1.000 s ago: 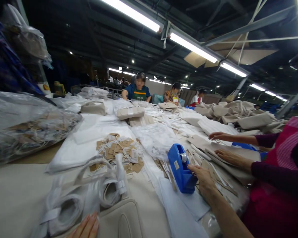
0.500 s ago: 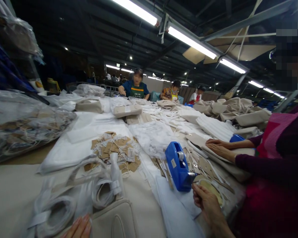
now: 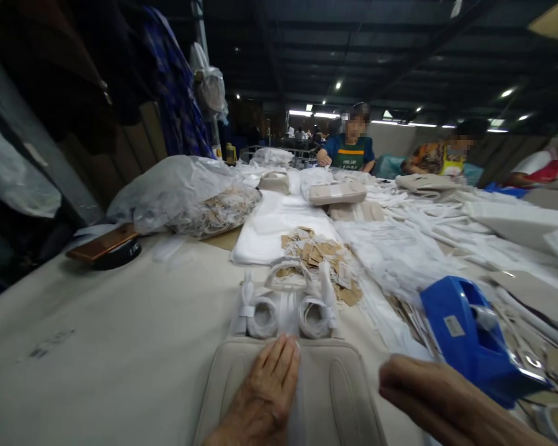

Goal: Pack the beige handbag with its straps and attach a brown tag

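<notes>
A beige handbag lies flat in front of me at the bottom middle. My left hand rests on it with straight fingers, palm down over a translucent strip along its centre. Above the bag's top edge stand its wrapped handle and two wrapped strap coils. To the right of the bag, my right hand hovers, blurred, with its fingers drawn together; whatever is between them is hidden. Beyond that hand sits a blue tape dispenser.
Brown paper tags with strings are heaped behind the bag. White wrapping sheets and a big plastic bag lie farther back. At the left edge, a phone-like copper slab rests on a black round object. Co-workers stand across the table.
My view has swung left, so the handbag now lies centred. My right hand has left the tape dispenser's front and come toward the bag. My left hand now shows fully on the bag.
</notes>
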A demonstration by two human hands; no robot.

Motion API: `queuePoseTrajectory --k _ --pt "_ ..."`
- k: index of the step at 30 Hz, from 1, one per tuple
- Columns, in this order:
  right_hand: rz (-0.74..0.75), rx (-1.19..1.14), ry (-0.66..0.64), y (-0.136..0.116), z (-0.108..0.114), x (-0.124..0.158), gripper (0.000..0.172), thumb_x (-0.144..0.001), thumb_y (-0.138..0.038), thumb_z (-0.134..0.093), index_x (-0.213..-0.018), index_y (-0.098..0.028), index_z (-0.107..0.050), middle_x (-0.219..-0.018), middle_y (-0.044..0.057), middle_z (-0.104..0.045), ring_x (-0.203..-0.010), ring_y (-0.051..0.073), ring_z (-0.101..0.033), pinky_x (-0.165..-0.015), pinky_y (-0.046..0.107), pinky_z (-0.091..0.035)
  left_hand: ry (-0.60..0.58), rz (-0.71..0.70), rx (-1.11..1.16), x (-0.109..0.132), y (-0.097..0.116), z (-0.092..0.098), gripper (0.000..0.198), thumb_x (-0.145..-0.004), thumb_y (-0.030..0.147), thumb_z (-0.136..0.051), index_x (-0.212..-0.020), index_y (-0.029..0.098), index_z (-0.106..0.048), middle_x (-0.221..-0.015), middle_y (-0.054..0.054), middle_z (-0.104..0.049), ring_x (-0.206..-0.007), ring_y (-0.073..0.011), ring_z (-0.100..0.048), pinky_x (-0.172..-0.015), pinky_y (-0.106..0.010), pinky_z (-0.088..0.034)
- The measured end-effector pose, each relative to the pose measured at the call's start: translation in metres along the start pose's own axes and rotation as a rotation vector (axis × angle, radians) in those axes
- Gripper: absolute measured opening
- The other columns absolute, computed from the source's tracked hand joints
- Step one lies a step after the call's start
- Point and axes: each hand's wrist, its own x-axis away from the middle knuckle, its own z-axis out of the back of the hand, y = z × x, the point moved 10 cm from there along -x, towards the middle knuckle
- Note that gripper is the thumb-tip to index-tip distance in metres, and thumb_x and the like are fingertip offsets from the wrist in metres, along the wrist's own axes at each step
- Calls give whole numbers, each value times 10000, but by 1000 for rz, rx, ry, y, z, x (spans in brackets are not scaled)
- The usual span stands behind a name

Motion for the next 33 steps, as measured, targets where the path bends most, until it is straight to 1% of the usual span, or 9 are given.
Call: queuePoseTrajectory --k 3,5,9,13,18,23,27,30,33 --pt "254 181 -251 -63 -21 -61 231 -912 -218 -402 -750 -178 -561 -719 21 -618 -639 119 -560 -591 200 -401 69 21 9 -2 0 5 477 -807 152 -386 -1264 37 -460 -1304 -155 -512 -1252 -283 -410 -1037 -369 -328" --pt "352 340 -352 -78 -39 -94 181 -884 -164 -439 -769 -157 -579 -756 45 -642 -673 129 -577 -604 217 -379 147 24 9 -2 1 8 413 -844 162 -357 -1211 49 -508 -1238 -143 -565 -1209 -278 -461 -1028 -369 -332" --pt "416 585 -451 -72 -72 -136 120 -815 -143 -507 -761 -147 -614 -753 71 -679 -692 168 -621 -677 284 -368 211 50 6 -1 2 2 391 -878 159 -315 -1189 44 -521 -1214 -147 -576 -1171 -289 -490 -1001 -395 -342" --pt "429 658 -494 -63 -93 -152 129 -787 -128 -519 -761 -146 -644 -782 89 -697 -780 210 -649 -780 346 -358 262 105 10 0 -1 2 358 -883 162 -333 -1157 81 -549 -1211 -123 -583 -1161 -267 -492 -993 -387 -331" --pt "338 690 -488 -59 -99 -164 150 -769 -131 -528 -750 -138 -676 -785 108 -709 -764 224 -661 -761 336 -377 322 132 24 -2 -4 9 351 -883 163 -326 -1111 85 -580 -1158 -114 -616 -1122 -252 -518 -999 -371 -305" --pt "178 701 -429 -49 -90 -185 135 -724 -237 -636 -739 -123 -708 -715 130 -707 -675 234 -659 -563 274 -370 320 140 51 -4 -6 11 341 -886 160 -320 -1058 95 -607 -1141 -113 -624 -1118 -256 -519 -1004 -378 -288" --pt "122 674 -372 -36 -77 -201 364 -589 -414 -779 -796 -124 -706 -721 101 -703 -624 201 -631 -457 236 -304 295 117 46 -2 -5 10 335 -895 188 -330 -1065 100 -605 -1149 -113 -614 -1142 -263 -496 -1004 -381 -274" --pt "144 666 -276 -35 -62 -199 287 -684 -343 -735 -879 -141 -676 -788 80 -692 -692 189 -611 -525 241 -332 233 93 40 0 -3 5 364 -898 231 -351 -1149 73 -562 -1223 -140 -565 -1191 -284 -449 -1019 -392 -262" --pt "213 668 -118 -45 -52 -174 120 -842 -159 -540 -907 -142 -640 -891 96 -654 -824 196 -561 -693 293 -343 160 52 31 1 1 -2 411 -879 249 -398 -1222 48 -505 -1284 -174 -510 -1225 -305 -407 -1015 -409 -278"
